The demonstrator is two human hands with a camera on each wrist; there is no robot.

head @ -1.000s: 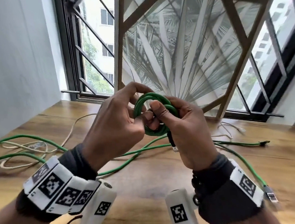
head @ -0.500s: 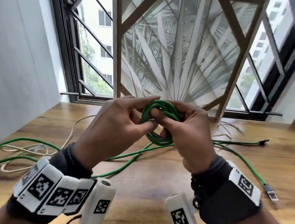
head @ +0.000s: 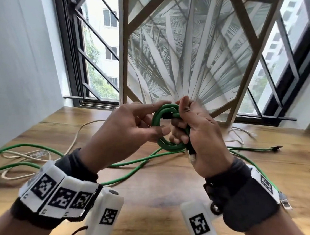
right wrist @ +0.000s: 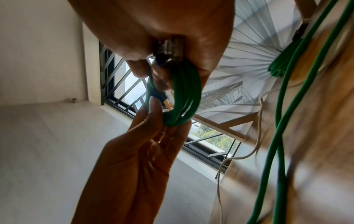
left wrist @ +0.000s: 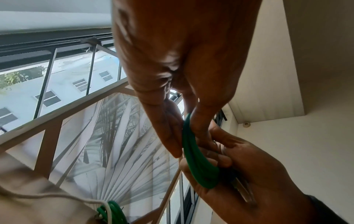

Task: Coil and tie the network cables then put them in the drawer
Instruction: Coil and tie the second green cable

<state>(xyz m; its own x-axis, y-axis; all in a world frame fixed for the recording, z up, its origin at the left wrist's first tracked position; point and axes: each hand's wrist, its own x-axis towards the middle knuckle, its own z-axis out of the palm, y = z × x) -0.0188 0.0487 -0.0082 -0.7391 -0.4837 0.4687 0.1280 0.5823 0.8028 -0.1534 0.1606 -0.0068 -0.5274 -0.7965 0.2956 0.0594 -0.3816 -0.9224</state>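
A small coil of green network cable (head: pixel 168 147) is held up above the wooden table (head: pixel 156 195), between both hands. My left hand (head: pixel 160 118) pinches the coil's left side between thumb and fingers. My right hand (head: pixel 182 120) grips the right side, thumb up over the top. The cable's clear plug (head: pixel 191 158) hangs below the right palm. In the left wrist view the left hand (left wrist: pixel 182 136) pinches the coil (left wrist: pixel 199 166) edge-on. In the right wrist view the coil (right wrist: pixel 184 94) sits in the right hand (right wrist: pixel 172 37) beside the plug (right wrist: pixel 170 47).
Loose green cables (head: pixel 136 168) trail across the table, one with a plug (head: pixel 285 202) at the right. A cream cable (head: pixel 23 157) lies tangled at the left and a white one (head: pixel 239 133) at the back right. A framed palm-leaf panel (head: pixel 191 49) leans against the barred window.
The coil has turned from facing me to tilted, and both hands have shifted their grip on it. My right thumb has moved from the coil's front up over its top.
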